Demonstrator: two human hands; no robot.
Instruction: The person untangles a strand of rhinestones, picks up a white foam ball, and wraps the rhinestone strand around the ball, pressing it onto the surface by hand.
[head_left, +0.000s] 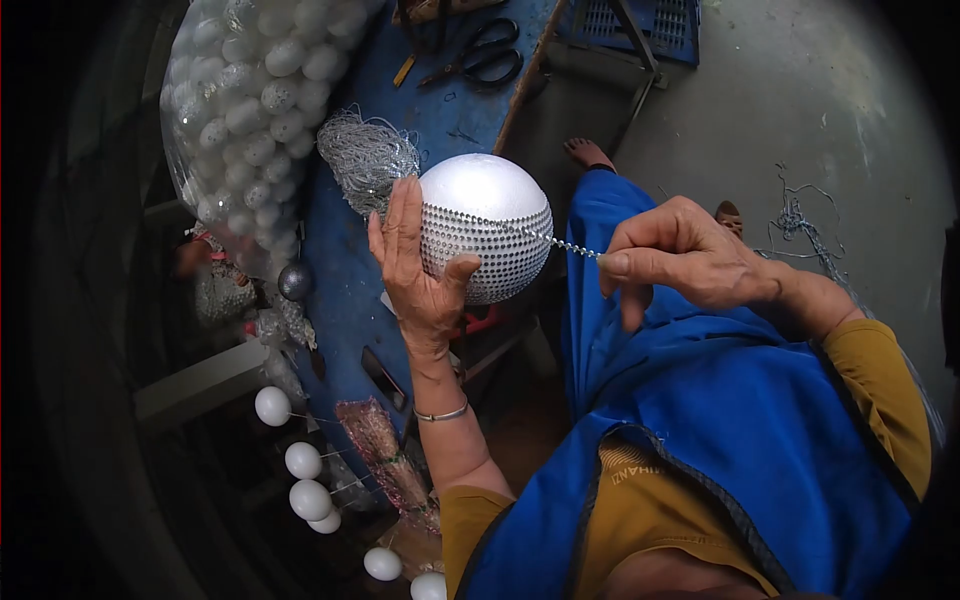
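Observation:
A large white foam ball (484,190) is held up in front of me, its lower part ringed by close rows of silver beads. My left hand (418,270) grips the ball's left side, thumb near the bottom and fingers up along the edge. From the ball's right side a short taut length of silver bead chain (575,247) runs to my right hand (690,255), which pinches it between thumb and forefinger. Just behind my left fingers lies a tangled bundle of silver bead strands (368,160) on the blue table (345,270).
Black-handled scissors (485,58) lie at the table's far end. A clear bag of white balls (265,110) stands along its left side. White balls on sticks (303,460) jut out at lower left. Loose strands (800,220) are on the floor to the right, below a blue crate (660,25).

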